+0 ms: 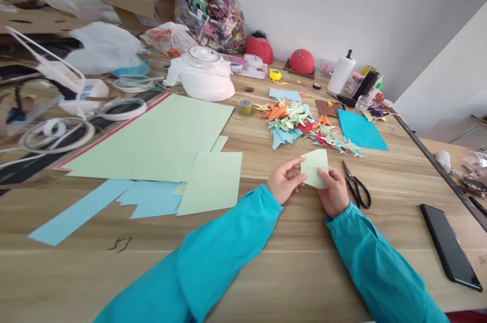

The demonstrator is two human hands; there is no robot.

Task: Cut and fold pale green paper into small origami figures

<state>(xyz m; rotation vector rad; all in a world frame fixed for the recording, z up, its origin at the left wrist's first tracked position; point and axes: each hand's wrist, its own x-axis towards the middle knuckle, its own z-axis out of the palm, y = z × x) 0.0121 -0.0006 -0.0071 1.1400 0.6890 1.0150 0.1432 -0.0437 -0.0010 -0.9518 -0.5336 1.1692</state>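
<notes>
Over a wooden table (304, 272), hands (283, 181) (335, 195) holding green paper (314, 160), scissors (351, 178) nearby

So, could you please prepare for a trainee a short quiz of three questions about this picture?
1. The left hand and right hand together hold: (a) a tape measure; (b) a small green paper; (c) a spool.
2. True or false: the black phone lies to the right of the scissors beside the right hand.
3. How many red dome-shaped objects are at the back?

Key: 1. b; 2. True; 3. Two.
</notes>
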